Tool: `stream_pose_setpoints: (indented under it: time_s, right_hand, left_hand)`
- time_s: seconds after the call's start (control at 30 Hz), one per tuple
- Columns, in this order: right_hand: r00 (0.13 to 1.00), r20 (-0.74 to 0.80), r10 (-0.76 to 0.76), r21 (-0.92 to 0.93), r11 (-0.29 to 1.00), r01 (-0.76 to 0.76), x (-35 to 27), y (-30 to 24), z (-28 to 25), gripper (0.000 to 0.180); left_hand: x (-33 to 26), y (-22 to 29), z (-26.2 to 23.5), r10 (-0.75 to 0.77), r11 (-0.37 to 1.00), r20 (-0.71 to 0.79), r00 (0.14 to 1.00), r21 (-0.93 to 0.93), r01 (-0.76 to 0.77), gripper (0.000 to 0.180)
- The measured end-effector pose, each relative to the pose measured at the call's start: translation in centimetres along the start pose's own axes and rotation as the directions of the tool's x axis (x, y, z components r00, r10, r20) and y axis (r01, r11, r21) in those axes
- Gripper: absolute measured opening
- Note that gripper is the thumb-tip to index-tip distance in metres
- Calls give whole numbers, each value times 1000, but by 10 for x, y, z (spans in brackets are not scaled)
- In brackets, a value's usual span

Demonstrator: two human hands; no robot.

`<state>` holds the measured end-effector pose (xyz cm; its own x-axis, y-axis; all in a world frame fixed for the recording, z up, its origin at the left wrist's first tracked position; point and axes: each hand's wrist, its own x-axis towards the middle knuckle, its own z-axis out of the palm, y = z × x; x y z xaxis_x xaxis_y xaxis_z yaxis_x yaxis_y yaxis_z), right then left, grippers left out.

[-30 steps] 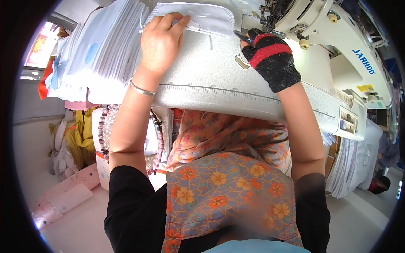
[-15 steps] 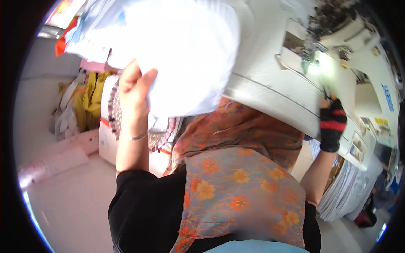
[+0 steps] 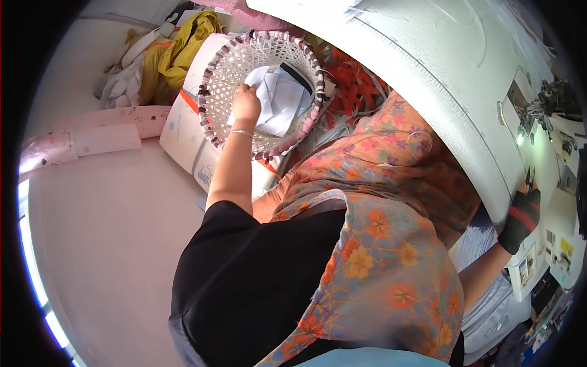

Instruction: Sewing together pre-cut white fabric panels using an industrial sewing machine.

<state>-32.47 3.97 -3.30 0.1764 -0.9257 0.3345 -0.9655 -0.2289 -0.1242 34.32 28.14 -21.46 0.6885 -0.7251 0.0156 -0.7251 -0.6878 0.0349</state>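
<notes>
My left hand (image 3: 246, 103) reaches down into a round openwork basket (image 3: 218, 85) whose rim is wrapped in pink, white and dark strips. Its fingers are closed on a white fabric piece (image 3: 262, 92); other pale folded pieces and a dark strip (image 3: 296, 76) lie beside it. At the far right my right hand (image 3: 521, 219), in a black and red fingerless glove, rests near the sewing machine (image 3: 559, 147). From its closed fingers sticks a small, dark, pointed tool that looks like thread snips (image 3: 529, 176).
The white sewing table (image 3: 422, 52) curves across the upper right. Beneath the basket stands a white box (image 3: 189, 147). Yellow and white cloth (image 3: 192, 49) is heaped behind it. Red scraps (image 3: 353, 82) lie between basket and table, and pale stacked fabric (image 3: 489, 312) sits below my right hand.
My left hand has lowered the large white fabric from above the table into the basket. The view has swung left. My right hand stays by the machine with its tool.
</notes>
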Motion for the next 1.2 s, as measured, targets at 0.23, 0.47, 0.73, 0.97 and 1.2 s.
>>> stream_pose_setpoints:
  time_s: [0.23,0.47,0.73,0.97,1.2]
  right_hand:
    - [991,40,126,59,990,-128,1,-4,-3,38]
    - [997,35,69,103,992,-72,-1,16,3,37]
    - [970,73,231,408,881,-240,-5,29,6,39]
    - [979,56,197,347,915,-204,-3,33,11,41]
    - [999,16,31,-44,999,-31,-1,6,-2,38]
  left_hand:
    - [-7,15,74,156,965,560,813,90,-247,60]
    - [-11,-4,98,-175,948,684,708,312,-68,48]
    - [-15,0,93,-152,974,629,762,224,9,39]
    - [-23,-16,95,-69,940,542,838,316,-127,44]
    - [-7,22,65,54,985,419,906,124,-116,34]
